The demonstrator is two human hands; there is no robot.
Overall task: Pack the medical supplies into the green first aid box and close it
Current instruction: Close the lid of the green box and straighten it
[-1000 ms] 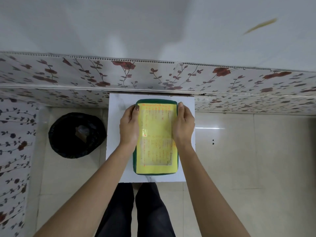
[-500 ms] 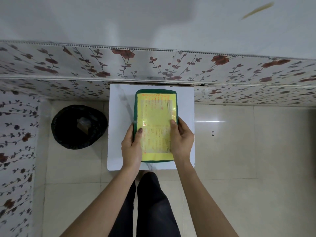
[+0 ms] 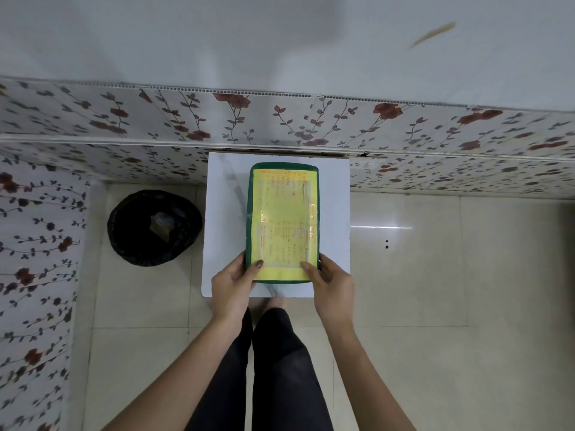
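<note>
The green first aid box (image 3: 282,222) lies flat and closed on a small white table (image 3: 224,219), its lid covered by a yellow sheet with orange writing. My left hand (image 3: 233,281) grips the box's near left corner, thumb on the lid. My right hand (image 3: 331,283) grips the near right corner the same way. No loose medical supplies are visible; the inside of the box is hidden.
A black bin (image 3: 154,227) with a bit of rubbish stands on the floor left of the table. A floral-patterned wall (image 3: 280,119) runs right behind the table. Pale floor tiles (image 3: 435,275) spread to the right. My legs (image 3: 273,368) are below the table's front edge.
Both hands have slid along the box's sides from its far end to its near corners. The box stays closed on the table.
</note>
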